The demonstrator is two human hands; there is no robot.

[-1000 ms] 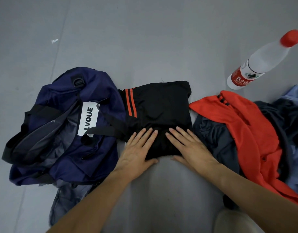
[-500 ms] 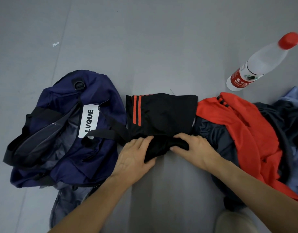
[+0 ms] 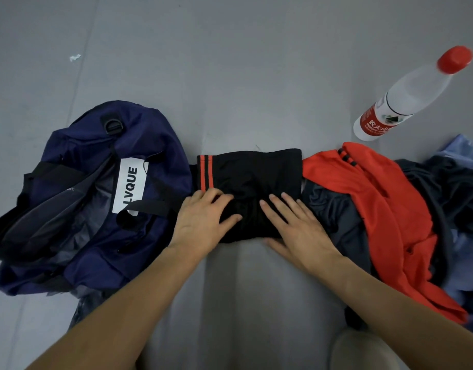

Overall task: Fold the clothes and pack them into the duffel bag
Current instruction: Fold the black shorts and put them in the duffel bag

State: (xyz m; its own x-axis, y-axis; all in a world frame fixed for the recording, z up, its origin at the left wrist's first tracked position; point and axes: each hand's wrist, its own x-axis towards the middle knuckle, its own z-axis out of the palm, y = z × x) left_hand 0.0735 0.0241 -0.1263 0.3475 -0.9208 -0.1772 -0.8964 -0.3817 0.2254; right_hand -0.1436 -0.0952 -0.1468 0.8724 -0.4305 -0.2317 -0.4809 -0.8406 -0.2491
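A folded black garment (image 3: 252, 174) with two orange stripes at its left end lies on the grey floor in the middle. My left hand (image 3: 203, 222) lies flat on its near left part, fingers straight. My right hand (image 3: 296, 225) presses flat on its near right part, fingers spread. A navy duffel bag (image 3: 77, 198) with a white label sits open at the left, its edge touching the garment. At the right lies a heap of clothes: an orange shirt (image 3: 377, 198) over a dark grey garment (image 3: 334, 212).
A plastic water bottle (image 3: 406, 97) with a red cap stands at the far right behind the heap. Dark navy (image 3: 449, 188) and light blue (image 3: 462, 252) clothes lie at the right edge. A pale knee (image 3: 363, 351) shows at the bottom. Grey floor (image 3: 230, 76) stretches beyond.
Both hands gripped the black garment's near edge and folded it away from me; now they lie flat on the shorter folded bundle.
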